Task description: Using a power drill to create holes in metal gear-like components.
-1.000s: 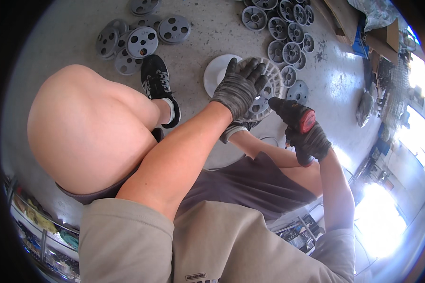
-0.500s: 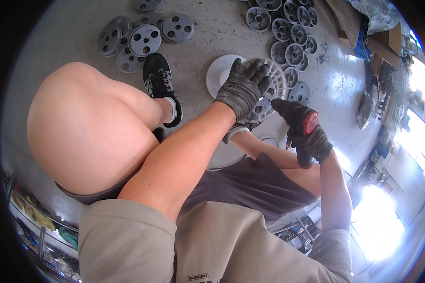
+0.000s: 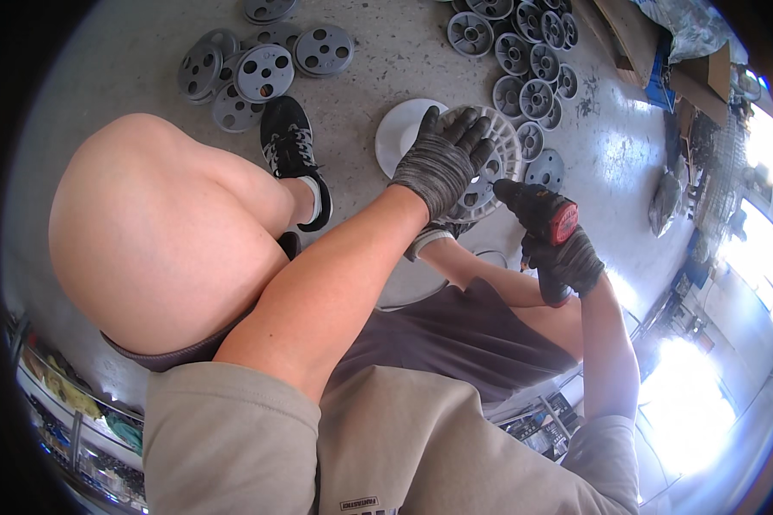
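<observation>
Both of my hands wear dark grey work gloves. My left hand (image 3: 445, 159) lies with fingers spread over a round, pale ribbed wheel (image 3: 508, 148), covering part of it. Inside the ribbed rim shows a grey disc with holes (image 3: 479, 196). In my right hand (image 3: 575, 262) is a black and red cordless drill (image 3: 537, 210), its handle wrapped by my fingers. The drill's nose points left at the near right edge of the wheel; whether it touches cannot be made out. A plain white disc (image 3: 397, 142) lies left of the wheel, partly hidden behind my hand.
Grey holed discs (image 3: 264, 74) lie piled at the far left beyond my shoe (image 3: 288, 142). Several grey spoked wheels (image 3: 512, 53) are stacked at the far right. A loose grey disc (image 3: 545, 170) lies just past the drill. Cardboard (image 3: 700, 81) and bagged items stand along the right.
</observation>
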The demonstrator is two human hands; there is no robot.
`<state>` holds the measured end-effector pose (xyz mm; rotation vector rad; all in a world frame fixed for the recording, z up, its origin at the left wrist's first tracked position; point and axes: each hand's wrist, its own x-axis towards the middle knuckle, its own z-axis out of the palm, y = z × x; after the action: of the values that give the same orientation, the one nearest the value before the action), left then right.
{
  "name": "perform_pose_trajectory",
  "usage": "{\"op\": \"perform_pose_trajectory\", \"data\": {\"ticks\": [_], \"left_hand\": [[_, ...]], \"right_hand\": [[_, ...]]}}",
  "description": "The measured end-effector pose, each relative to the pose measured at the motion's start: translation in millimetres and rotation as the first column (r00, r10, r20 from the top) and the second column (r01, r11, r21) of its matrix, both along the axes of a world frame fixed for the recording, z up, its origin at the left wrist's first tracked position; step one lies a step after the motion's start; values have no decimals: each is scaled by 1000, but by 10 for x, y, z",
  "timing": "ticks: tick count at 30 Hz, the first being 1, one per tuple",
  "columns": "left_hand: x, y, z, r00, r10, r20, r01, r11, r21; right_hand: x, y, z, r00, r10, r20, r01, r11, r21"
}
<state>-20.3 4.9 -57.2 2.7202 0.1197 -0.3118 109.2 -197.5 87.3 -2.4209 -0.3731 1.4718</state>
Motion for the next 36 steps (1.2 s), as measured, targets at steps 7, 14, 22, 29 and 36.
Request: {"op": "perform_pose_trajectory", "data": {"ticks": [7, 14, 22, 29, 36], "left_hand": [[-5, 4, 8, 1000, 0, 0, 0, 1000, -4], [-33, -14, -47, 1000, 12, 9, -12, 1000, -3], [-4, 13, 13, 1000, -1, -12, 1, 1000, -21], [-6, 10, -12, 1000, 1, 6, -1, 1000, -9], [-4, -20, -61, 999, 9, 32, -10, 1000, 16]], "right_hand": [[-17, 29, 15, 1000, 0, -4, 0, 999, -32], [-47, 136, 40, 997, -14, -72, 10, 998, -62], [-10, 152, 74, 998, 5, -56, -10, 997, -79], [-29, 129, 51, 999, -40, -30, 38, 998, -42], [-16, 100, 14, 997, -67, -30, 66, 997, -44]]}}
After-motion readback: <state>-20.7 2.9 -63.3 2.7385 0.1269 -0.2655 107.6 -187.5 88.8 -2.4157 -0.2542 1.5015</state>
